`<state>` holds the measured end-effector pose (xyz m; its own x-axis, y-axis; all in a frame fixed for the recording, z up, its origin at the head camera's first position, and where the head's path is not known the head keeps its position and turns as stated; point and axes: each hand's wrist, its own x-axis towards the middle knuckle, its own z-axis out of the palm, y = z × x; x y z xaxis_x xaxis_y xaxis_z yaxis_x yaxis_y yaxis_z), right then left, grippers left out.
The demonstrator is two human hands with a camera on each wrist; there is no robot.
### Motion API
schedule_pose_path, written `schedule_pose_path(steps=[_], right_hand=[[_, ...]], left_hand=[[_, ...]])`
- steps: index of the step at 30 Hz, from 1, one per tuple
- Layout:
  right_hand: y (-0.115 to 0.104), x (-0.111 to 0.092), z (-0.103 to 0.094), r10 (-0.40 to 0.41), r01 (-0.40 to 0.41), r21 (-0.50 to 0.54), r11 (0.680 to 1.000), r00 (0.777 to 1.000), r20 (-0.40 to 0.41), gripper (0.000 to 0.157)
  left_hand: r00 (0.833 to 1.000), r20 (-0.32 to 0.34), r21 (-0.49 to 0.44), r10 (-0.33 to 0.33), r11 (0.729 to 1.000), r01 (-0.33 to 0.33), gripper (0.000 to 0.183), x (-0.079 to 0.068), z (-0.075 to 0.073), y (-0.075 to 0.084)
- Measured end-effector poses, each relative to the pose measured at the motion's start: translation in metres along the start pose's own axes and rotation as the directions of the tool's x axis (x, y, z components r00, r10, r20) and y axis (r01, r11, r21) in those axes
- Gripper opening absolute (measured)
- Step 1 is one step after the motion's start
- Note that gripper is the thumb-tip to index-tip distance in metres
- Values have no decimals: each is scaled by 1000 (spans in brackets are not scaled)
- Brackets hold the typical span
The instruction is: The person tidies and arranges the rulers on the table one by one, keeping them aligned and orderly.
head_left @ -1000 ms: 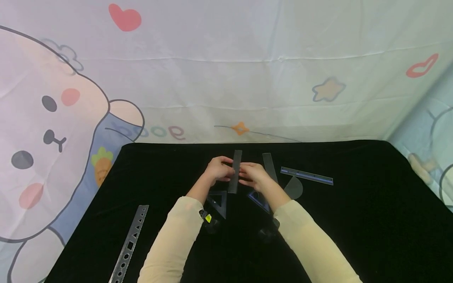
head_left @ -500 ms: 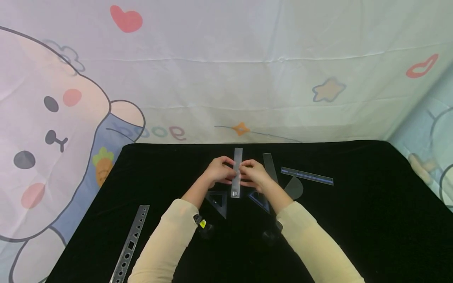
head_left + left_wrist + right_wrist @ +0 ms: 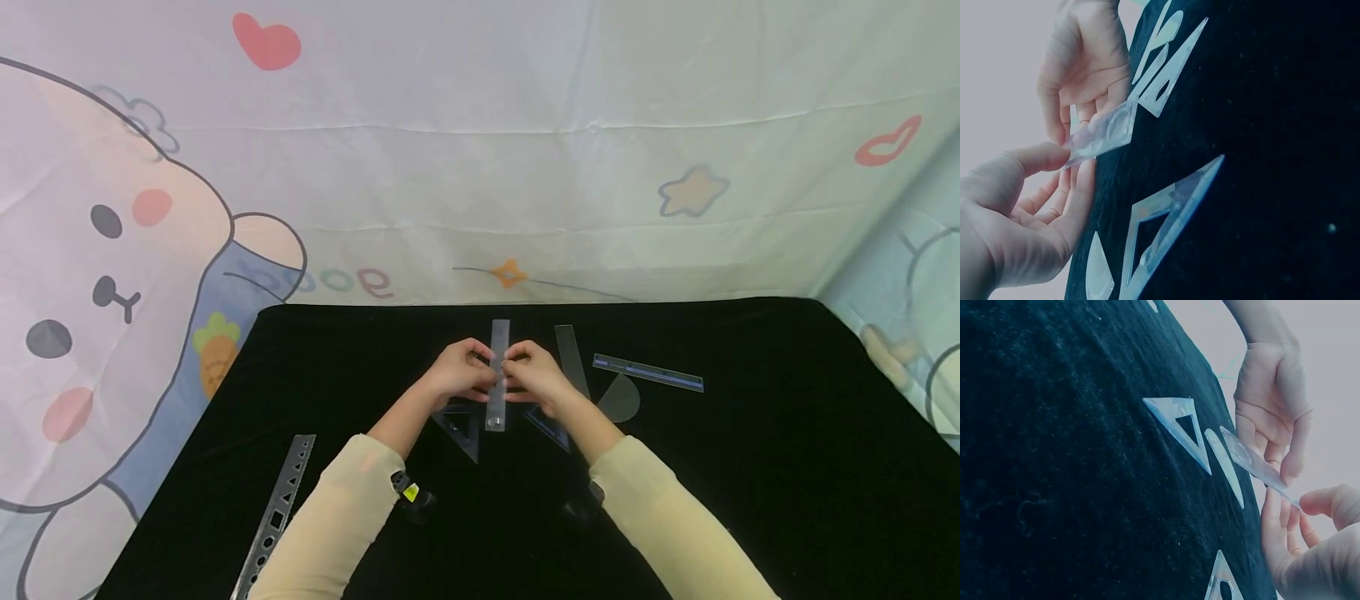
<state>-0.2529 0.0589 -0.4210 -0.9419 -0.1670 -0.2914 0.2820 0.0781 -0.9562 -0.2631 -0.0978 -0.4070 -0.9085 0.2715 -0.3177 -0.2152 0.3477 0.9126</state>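
A clear, narrow ruler point(image 3: 496, 410) points away from me, raised in front of the black cloth, with a round raised spot at its near end. My left hand point(image 3: 457, 372) pinches its left edge, thumb above and fingers beneath. From the other side my right hand point(image 3: 540, 379) holds the right edge the same way. In the left wrist view the ruler point(image 3: 1110, 130) slants between both hands; the right wrist view shows the right thumb point(image 3: 1317, 501) at its edge. Below the hands lie a clear set square point(image 3: 471, 435) and a blue-edged set square point(image 3: 553, 432), each partly covered by a hand.
Right of the hands lie another clear ruler point(image 3: 570, 352), a half-round protractor point(image 3: 621, 402) and a blue-striped ruler point(image 3: 649, 372). A stencil ruler point(image 3: 274, 523) with cut-out shapes lies at front left. A printed curtain point(image 3: 480, 167) hangs behind the black-covered table point(image 3: 750, 483).
The ruler's near end has come closer to me and looks brighter than a second ago. Both hands have shifted slightly down with it, and the left sleeve has moved left. The other tools lie still.
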Motion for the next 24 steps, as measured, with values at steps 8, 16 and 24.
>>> schedule_pose_path(steps=[8, 16, 24], right_hand=[[0, -8, 8, -19, 19, 4, 1000, 999, 33, 21], [0, -18, 18, -22, 24, -21, 999, 996, 91, 22], [4, -27, 30, -23, 28, -32, 999, 991, 135, 24]], left_hand=[[999, 31, -1, -19, 1000, 19, 35, -13, -8, -2], [1000, 18, -12, -20, 1000, 20, 27, -25, -19, -3], [999, 1, -21, -52, 998, 52, 26, -36, -26, -8]])
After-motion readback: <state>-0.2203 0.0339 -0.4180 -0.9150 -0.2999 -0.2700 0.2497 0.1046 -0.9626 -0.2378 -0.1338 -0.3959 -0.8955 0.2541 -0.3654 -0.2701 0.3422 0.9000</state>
